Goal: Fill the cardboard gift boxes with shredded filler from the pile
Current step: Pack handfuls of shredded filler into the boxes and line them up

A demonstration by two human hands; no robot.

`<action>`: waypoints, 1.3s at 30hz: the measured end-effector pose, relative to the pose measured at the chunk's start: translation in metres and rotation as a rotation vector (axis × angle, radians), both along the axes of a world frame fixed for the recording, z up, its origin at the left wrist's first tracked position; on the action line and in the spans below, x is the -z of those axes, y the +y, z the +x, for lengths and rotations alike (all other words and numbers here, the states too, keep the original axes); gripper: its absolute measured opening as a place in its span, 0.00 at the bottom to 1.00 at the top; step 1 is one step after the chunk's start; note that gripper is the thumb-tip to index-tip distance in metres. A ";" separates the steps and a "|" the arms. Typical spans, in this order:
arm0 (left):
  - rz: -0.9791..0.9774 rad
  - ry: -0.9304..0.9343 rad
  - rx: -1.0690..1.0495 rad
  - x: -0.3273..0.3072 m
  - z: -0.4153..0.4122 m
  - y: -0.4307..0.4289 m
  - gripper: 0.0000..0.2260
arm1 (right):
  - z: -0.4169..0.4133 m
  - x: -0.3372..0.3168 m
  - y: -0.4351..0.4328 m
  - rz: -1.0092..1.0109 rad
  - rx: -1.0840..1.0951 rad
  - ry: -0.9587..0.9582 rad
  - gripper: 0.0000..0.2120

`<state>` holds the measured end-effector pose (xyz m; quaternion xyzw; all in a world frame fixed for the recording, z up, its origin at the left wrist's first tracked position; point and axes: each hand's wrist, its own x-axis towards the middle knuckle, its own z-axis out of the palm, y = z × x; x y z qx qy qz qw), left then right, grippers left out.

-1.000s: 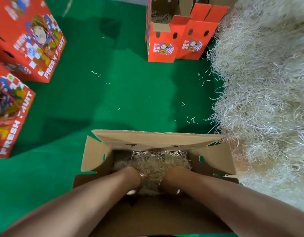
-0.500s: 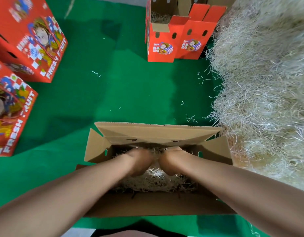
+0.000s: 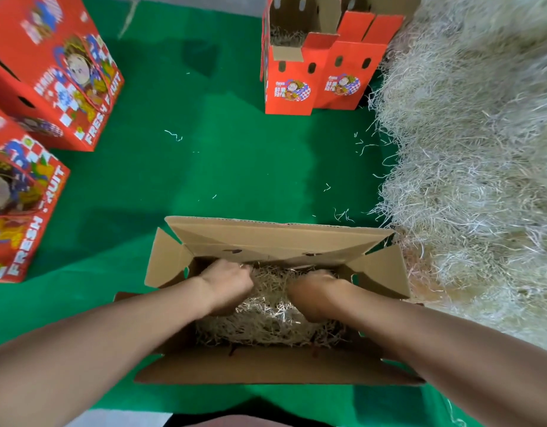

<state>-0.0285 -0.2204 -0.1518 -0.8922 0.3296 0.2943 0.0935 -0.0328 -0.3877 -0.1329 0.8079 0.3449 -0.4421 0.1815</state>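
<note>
Near the centre, inside the open cardboard box (image 3: 278, 241), left hand (image 3: 227, 285) and right hand (image 3: 315, 294) each curl their fingers round tufts of shredded filler (image 3: 272, 318). Its big pile (image 3: 469, 167) lies just right of the box

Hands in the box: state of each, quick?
Left hand: grips filler.
Right hand: fingers buried in filler, cannot tell.

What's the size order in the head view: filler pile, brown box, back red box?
Largest first:
1. filler pile
2. brown box, though nearness to the camera enlarges it
3. back red box
</note>
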 end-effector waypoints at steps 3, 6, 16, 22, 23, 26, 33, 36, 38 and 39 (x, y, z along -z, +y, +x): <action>0.027 0.080 -0.104 0.005 -0.005 -0.004 0.13 | -0.002 -0.009 0.011 0.213 0.064 -0.111 0.10; 0.244 0.351 0.030 0.013 -0.013 -0.004 0.15 | -0.008 0.000 0.024 0.384 0.033 -0.033 0.25; 0.304 0.388 0.083 0.016 -0.022 0.001 0.13 | 0.000 0.032 0.030 0.093 -0.006 -0.023 0.17; -0.059 0.207 -0.057 0.020 -0.003 0.004 0.18 | -0.004 0.014 0.032 0.455 0.060 -0.166 0.11; 0.066 0.249 0.025 0.024 -0.006 0.006 0.20 | -0.007 0.015 0.029 0.404 0.059 -0.091 0.13; 0.481 0.156 0.168 0.031 -0.006 0.015 0.18 | -0.016 0.020 0.015 0.060 0.001 0.218 0.18; 0.054 -0.023 0.057 0.025 0.003 0.013 0.15 | -0.011 0.012 0.006 0.412 0.147 -0.137 0.19; 0.088 0.156 0.121 0.028 -0.007 0.009 0.22 | -0.007 0.018 -0.003 -0.013 -0.029 -0.151 0.16; 0.326 0.193 0.216 0.028 -0.007 0.016 0.25 | -0.009 0.024 -0.015 -0.229 -0.077 -0.107 0.23; 0.408 0.204 0.196 0.027 -0.005 0.021 0.24 | -0.009 0.025 -0.020 -0.246 -0.060 -0.096 0.26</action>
